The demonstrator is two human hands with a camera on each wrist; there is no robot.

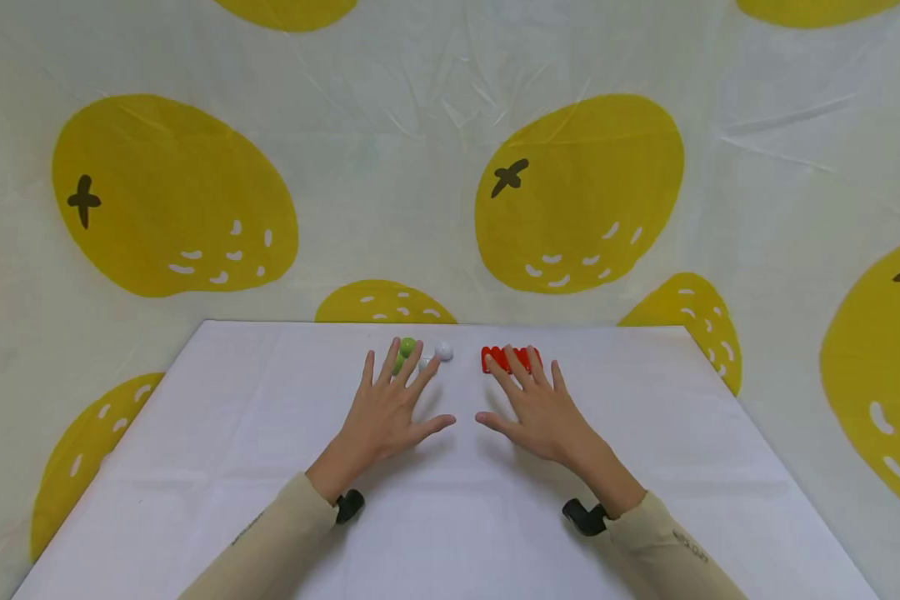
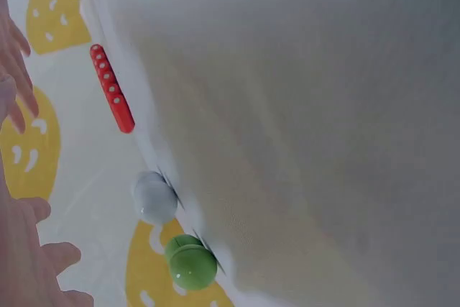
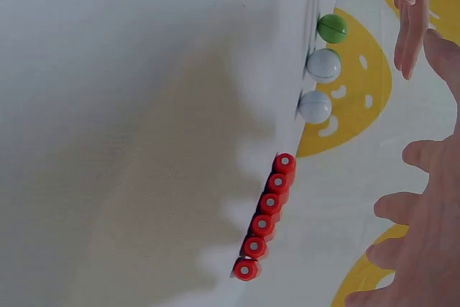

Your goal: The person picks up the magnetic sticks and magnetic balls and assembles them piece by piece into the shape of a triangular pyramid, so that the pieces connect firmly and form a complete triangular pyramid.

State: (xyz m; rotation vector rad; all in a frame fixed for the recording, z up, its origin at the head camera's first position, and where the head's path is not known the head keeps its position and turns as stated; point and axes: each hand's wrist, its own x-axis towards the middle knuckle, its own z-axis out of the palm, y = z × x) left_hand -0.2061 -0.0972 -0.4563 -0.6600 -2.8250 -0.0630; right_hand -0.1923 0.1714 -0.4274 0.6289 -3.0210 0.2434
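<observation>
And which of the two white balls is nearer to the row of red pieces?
The rightmost white ball in the head view. The other white ball lies farther left, toward the green balls, partly hidden by the left hand.

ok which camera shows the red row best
The right wrist view: the red row lies uncovered there, its six pale-centred ends easy to count. The head view shows it partly hidden by the right hand; the left wrist view shows it foreshortened.

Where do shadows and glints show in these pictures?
Head view: soft shadows on the white table by the left hand and right hand; right wrist view: a broad, finger-lobed shadow across the table; left wrist view: small glints on the front green ball.
</observation>
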